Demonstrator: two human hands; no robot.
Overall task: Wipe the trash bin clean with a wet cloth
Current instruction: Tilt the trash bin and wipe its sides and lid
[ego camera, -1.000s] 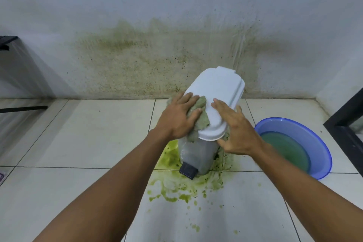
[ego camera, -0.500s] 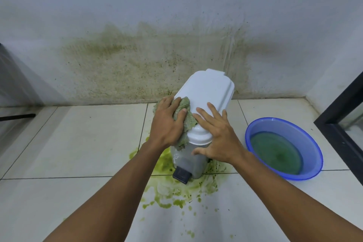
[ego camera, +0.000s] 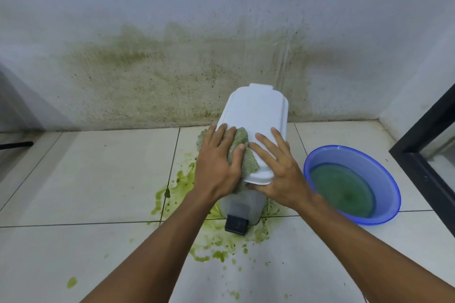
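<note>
The small grey plastic pedal bin with a white lid [ego camera: 256,128] stands mid-floor, close to the stained white wall [ego camera: 172,32] at 12 o'clock. The left hand [ego camera: 219,167] presses a greenish terry cloth [ego camera: 243,155] with flat fingers onto the lid's 9 o'clock edge. The right hand [ego camera: 280,174] lies spread and straight-fingered at the lid's 4 o'clock corner, gripping nothing. A round blue plastic basin [ego camera: 354,155] sits near at 3 o'clock. A green spill [ego camera: 182,184] spreads from 6 to 9, with pale floor tiles [ego camera: 98,174] beyond.

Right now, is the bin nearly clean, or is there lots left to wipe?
About midway, I'd guess. The white lid looks clean on top. The left hand presses the cloth on the lid's left edge while the right hand steadies its front. The grey bin body underneath looks smeared, with green spill round its base, so that is left.
</note>
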